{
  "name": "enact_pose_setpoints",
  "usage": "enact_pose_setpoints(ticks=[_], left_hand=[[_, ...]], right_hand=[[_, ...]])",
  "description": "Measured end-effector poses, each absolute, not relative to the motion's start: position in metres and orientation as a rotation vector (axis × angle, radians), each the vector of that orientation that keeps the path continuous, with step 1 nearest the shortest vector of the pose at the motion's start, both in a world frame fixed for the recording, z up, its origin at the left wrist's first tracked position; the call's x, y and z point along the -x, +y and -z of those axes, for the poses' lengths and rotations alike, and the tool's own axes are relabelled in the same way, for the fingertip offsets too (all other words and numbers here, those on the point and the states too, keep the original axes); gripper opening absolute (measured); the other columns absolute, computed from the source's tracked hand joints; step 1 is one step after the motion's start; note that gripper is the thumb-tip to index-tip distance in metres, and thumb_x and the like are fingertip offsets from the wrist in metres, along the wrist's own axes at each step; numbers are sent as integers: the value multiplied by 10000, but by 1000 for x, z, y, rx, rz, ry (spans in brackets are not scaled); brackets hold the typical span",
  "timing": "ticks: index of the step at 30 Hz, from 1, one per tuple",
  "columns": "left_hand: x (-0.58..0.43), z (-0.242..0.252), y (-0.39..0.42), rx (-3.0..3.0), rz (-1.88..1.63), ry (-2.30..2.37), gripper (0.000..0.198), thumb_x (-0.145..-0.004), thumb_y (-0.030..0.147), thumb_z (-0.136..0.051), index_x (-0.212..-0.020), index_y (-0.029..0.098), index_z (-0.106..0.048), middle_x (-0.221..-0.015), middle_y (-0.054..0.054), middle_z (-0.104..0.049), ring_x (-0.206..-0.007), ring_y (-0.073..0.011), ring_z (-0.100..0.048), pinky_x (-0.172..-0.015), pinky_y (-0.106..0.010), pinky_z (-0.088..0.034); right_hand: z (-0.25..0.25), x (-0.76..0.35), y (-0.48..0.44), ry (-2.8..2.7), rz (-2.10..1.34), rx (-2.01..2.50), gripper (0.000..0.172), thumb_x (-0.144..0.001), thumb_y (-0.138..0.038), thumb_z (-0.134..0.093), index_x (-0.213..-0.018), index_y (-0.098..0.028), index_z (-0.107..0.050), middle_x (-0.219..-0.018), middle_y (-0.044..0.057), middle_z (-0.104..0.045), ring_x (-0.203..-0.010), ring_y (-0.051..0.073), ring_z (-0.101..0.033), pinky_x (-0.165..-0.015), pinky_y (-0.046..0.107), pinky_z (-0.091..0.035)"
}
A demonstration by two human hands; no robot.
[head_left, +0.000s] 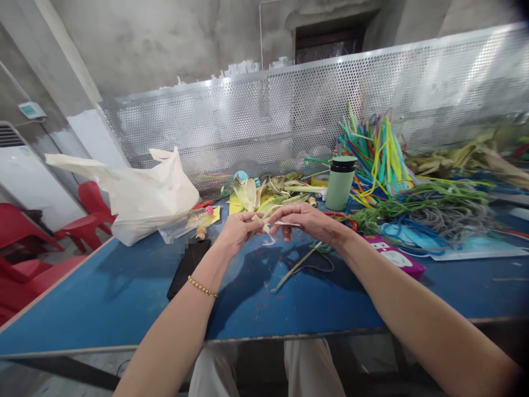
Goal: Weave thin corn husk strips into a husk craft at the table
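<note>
Above the middle of the blue table, my left hand [239,229] pinches pale corn husk strips [261,223] between thumb and fingertips. The strips cross each other, and short ends poke out. My right hand [312,219] meets it from the right with bent fingers, and a narrow pale strip end sticks out beneath them. Its exact grip is partly hidden by its own fingers. Just behind the hands lie loose corn husks [250,194] on yellow paper. A thin husk stalk [295,269] with dark cord rests on the table below my right hand.
At the left stand a white plastic bag [151,193], a clear bottle [194,219] and a black phone [188,270]. Rightward are a green jar [340,184], colourful strips [378,154], tangled cords [438,204] and a purple box [394,256]. A perforated metal panel [231,121] rises behind.
</note>
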State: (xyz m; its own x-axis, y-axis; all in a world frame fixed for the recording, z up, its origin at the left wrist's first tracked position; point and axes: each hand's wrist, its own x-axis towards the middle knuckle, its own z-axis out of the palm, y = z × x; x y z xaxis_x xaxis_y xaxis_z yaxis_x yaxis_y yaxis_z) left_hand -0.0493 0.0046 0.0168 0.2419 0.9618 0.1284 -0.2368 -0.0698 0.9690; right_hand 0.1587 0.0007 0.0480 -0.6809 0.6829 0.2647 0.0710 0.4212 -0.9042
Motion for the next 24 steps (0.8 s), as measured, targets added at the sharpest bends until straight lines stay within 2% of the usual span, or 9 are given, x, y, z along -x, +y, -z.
enact_pose_setpoints(ticks=[5, 9, 11, 13, 16, 19, 24], left_hand=[[50, -22, 1, -1156, -1119, 799, 338, -565, 140, -835, -876, 89, -712, -666, -26, -669, -585, -115, -611, -621, -256, -465], [51, -24, 0, -1168, -1087, 808, 312, -593, 119, -810, -885, 87, -704, -670, -26, -668, -562, -103, -600, -618, -257, -467], [50, -23, 0, -1179, -1090, 829, 301, -605, 103, -792, -891, 82, -699, -650, -23, -662, -545, -101, -595, -608, -255, -460], [50, -23, 0, -1193, -1111, 856, 292, -613, 88, -774, -892, 73, -694, -613, -18, -649, -530, -103, -593, -589, -249, -447], [48, -21, 0, -1243, -1153, 886, 292, -625, 78, -753, -910, 64, -689, -570, -10, -631, -516, -106, -590, -571, -241, -435], [45, -21, -2, -1347, -1174, 943, 308, -637, 65, -726, -943, 61, -692, -535, -2, -620, -497, -104, -579, -568, -238, -436], [41, -22, -4, -1515, -1154, 1041, 412, -655, 25, -664, -1067, 51, -670, -515, 19, -601, -490, -100, -567, -574, -237, -437]], right_hand=[[-42, -159, 6, -2207, -963, 616, 253, -802, -212, -627, -1021, -157, -741, -778, 16, -676, -598, 87, -551, -551, 203, -427], [-35, -154, 10, -2182, -840, 615, 271, -850, -361, -648, -994, -157, -755, -679, 11, -649, -502, 85, -497, -489, 215, -385], [-33, -152, 10, -2200, -668, 574, 275, -865, -402, -640, -950, -172, -764, -703, 25, -669, -536, 102, -535, -533, 228, -412], [-33, -150, 11, -2230, -414, 517, 253, -874, -401, -638, -907, -187, -769, -758, 43, -681, -649, 132, -588, -626, 243, -436], [-32, -148, 12, -2230, -110, 532, 241, -889, -389, -625, -887, -190, -761, -793, 58, -646, -735, 152, -584, -665, 257, -416], [-29, -146, 13, -2217, 45, 574, 220, -898, -364, -617, -867, -183, -739, -786, 57, -612, -747, 161, -548, -669, 273, -392], [-26, -141, 15, -2196, 211, 603, 152, -901, -239, -601, -818, -187, -717, -875, 70, -669, -840, 183, -537, -802, 335, -359]])
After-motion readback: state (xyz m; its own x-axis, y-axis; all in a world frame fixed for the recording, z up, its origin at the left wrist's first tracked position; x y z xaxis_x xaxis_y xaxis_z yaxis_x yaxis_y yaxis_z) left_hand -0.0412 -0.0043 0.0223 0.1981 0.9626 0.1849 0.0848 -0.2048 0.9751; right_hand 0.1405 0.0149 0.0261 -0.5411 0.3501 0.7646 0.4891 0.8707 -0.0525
